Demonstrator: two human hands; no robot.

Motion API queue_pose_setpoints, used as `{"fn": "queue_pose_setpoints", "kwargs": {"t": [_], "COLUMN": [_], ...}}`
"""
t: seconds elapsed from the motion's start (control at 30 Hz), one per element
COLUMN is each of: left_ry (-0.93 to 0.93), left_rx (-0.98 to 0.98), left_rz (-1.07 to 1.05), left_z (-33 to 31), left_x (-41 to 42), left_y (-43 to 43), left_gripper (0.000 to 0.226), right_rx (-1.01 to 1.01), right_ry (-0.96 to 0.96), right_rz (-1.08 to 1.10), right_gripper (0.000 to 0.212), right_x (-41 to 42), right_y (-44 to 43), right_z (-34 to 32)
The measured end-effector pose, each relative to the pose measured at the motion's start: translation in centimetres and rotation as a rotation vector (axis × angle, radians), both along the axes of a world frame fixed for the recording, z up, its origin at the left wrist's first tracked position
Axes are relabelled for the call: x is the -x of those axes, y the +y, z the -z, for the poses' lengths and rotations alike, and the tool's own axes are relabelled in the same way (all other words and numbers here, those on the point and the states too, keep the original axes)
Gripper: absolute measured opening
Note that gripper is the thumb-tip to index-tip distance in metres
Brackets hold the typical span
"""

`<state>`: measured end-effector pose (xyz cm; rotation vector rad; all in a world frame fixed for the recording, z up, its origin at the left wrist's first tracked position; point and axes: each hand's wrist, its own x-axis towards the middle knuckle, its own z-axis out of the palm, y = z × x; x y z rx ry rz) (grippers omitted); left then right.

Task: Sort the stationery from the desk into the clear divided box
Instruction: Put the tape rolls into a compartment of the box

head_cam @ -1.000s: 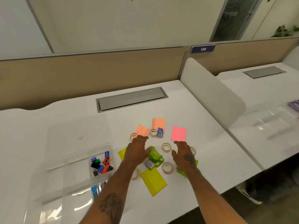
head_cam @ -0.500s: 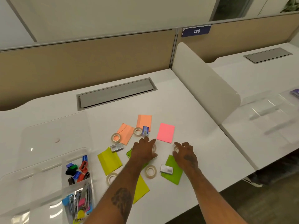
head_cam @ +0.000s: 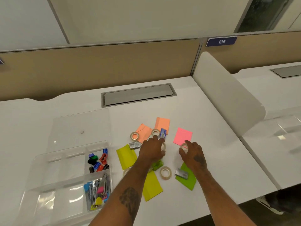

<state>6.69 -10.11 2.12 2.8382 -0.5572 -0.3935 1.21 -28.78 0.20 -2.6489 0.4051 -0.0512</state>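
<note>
The clear divided box [head_cam: 39,162] stands at the left with its lid [head_cam: 81,126] behind it. One compartment holds sharpeners [head_cam: 97,160], another pens and clips [head_cam: 97,190]. My left hand [head_cam: 151,150] curls over a tape roll [head_cam: 163,146] in the middle of the pile. My right hand [head_cam: 193,154] has thumb and fingers round another tape roll [head_cam: 184,146] below the pink note pad [head_cam: 182,136]. Loose tape rolls [head_cam: 165,172] lie around, with staple boxes [head_cam: 181,173], a green stapler [head_cam: 157,164], and orange [head_cam: 162,123], yellow [head_cam: 126,156] and green [head_cam: 187,180] notes.
A white divider panel [head_cam: 228,103] rises on the right of the desk. A grey cable cover [head_cam: 138,94] is set in the desk at the back. The desk's front edge runs just below the notes. Another clear box [head_cam: 285,128] sits on the neighbouring desk.
My head has turned left and down, so the box shows more fully. Both hands moved forward off the green stapler area and closed onto two tape rolls.
</note>
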Motion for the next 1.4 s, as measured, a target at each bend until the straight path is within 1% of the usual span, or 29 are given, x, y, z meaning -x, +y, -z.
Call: {"fn": "queue_pose_setpoints", "kwargs": {"t": [0.2, 0.3, 0.4, 0.53, 0.67, 0.8, 1.0, 1.13, 1.23, 1.4], "left_ry": [-0.096, -0.122, -0.111, -0.091, -0.090, -0.047, -0.039, -0.051, -0.065, -0.121], "left_rx": [0.101, 0.130, 0.154, 0.125, 0.112, 0.088, 0.055, 0.072, 0.090, 0.134], "left_rz": [-0.124, -0.166, -0.230, -0.303, -0.342, -0.335, -0.298, -0.323, -0.361, -0.353], "left_z": [-3.2, -4.1, -4.1, -3.3, -2.3, -1.3, -0.6, -0.4, -0.6, -0.8], "left_x": [2.8, 5.2, 8.4, 12.6, 16.0, 17.8, 19.4, 19.6, 19.3, 18.1], "left_y": [9.3, 15.0, 20.7, 27.4, 31.7, 33.6, 34.1, 34.7, 35.0, 33.8], "left_gripper": [0.059, 0.058, 0.056, 0.055, 0.056, 0.060, 0.059, 0.064, 0.071, 0.071], "right_rx": [0.027, -0.038, -0.102, -0.159, -0.217, -0.150, -0.073, -0.039, -0.058, -0.046], "right_ry": [-0.119, -0.124, -0.146, -0.060, -0.036, -0.011, -0.009, 0.024, 0.033, -0.047], "right_rz": [-0.119, -0.156, -0.245, -0.404, -0.465, -0.527, -0.582, -0.580, -0.564, -0.469], "right_gripper": [0.045, 0.046, 0.047, 0.052, 0.049, 0.056, 0.058, 0.060, 0.061, 0.053], "right_x": [0.8, 2.1, 4.2, 7.4, 9.9, 10.4, 10.4, 10.7, 10.7, 10.6], "right_y": [9.7, 15.6, 21.3, 27.9, 32.4, 34.7, 36.3, 36.9, 36.6, 33.8], "right_z": [-2.5, -3.1, -3.1, -3.0, -3.1, -3.2, -3.1, -2.9, -2.9, -3.6]}}
